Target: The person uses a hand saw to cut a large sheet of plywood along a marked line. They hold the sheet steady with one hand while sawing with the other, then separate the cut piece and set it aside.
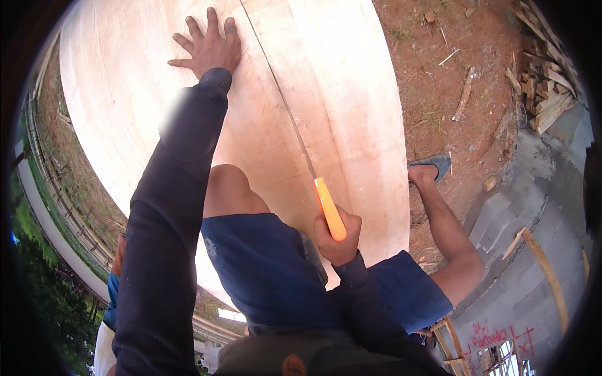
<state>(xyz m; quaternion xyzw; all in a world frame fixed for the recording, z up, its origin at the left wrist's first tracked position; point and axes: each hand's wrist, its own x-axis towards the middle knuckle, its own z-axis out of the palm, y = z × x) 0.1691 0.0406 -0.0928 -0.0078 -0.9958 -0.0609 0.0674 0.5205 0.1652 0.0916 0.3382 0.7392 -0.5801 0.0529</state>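
Handsaw is over the pale wooden sheet, its long axis running from the right hand toward 11 o'clock. The right hand, nearer, is clenched round its orange end, close to the body. The left hand rests at 9 o'clock of the saw's far length, palm down, digits spread, grasping nothing. Tooth contact cannot be determined.

"What is seen as the support?"
"A broad, pale wooden sheet, spread across the upper middle of the frame."
"And on it?"
"The left hand is laid flat near the top, left of centre; a saw blade is slanted across the upper middle."
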